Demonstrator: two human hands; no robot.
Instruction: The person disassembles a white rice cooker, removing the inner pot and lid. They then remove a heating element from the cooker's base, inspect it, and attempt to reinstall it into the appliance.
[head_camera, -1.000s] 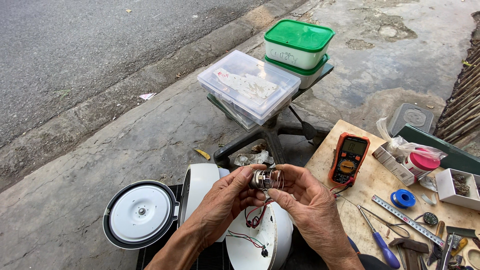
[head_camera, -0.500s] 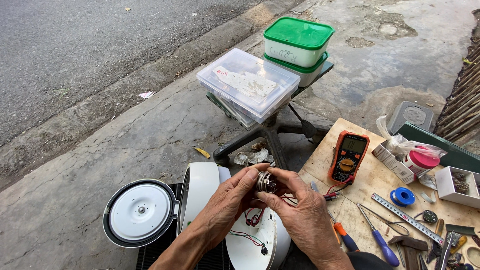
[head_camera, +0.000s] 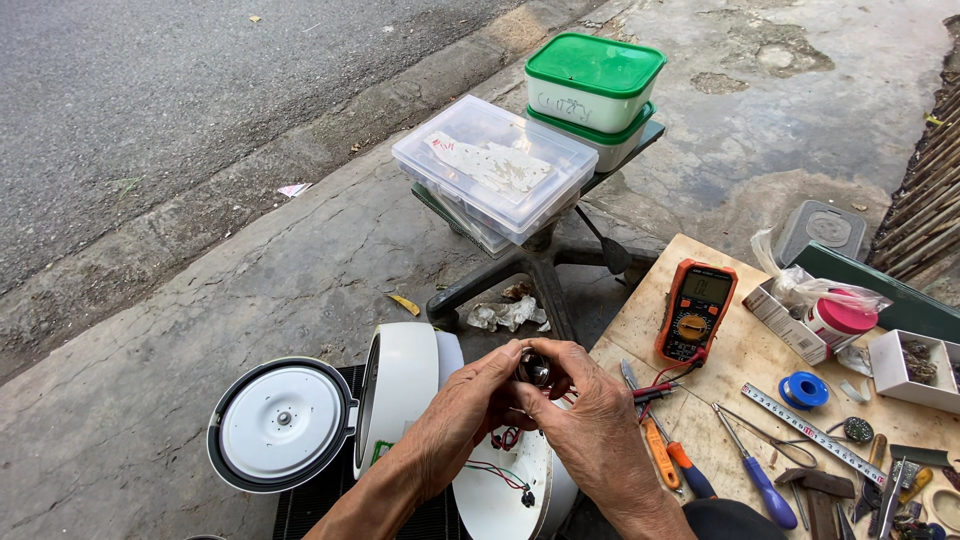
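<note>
My left hand (head_camera: 462, 412) and my right hand (head_camera: 590, 425) meet in front of me, both closed around a small round metal part (head_camera: 535, 370) that shows between the fingertips. Thin red and dark wires (head_camera: 500, 470) hang from it down to the white rice cooker (head_camera: 420, 400), which lies on its side below my hands. Its round lid (head_camera: 282, 422) is swung open to the left. Most of the metal part is hidden by my fingers.
A wooden board (head_camera: 740, 370) at right carries an orange multimeter (head_camera: 695, 312), screwdrivers (head_camera: 750, 478), a steel ruler (head_camera: 810, 432), a blue spool (head_camera: 803, 390) and small boxes. Ahead, a stool (head_camera: 540, 262) bears a clear box (head_camera: 495, 165) and green-lidded tubs (head_camera: 595, 85). Road lies at left.
Both hands have stayed together on the metal part and drifted slightly lower and to the right over the cooker. The fingers now cover more of the part.
</note>
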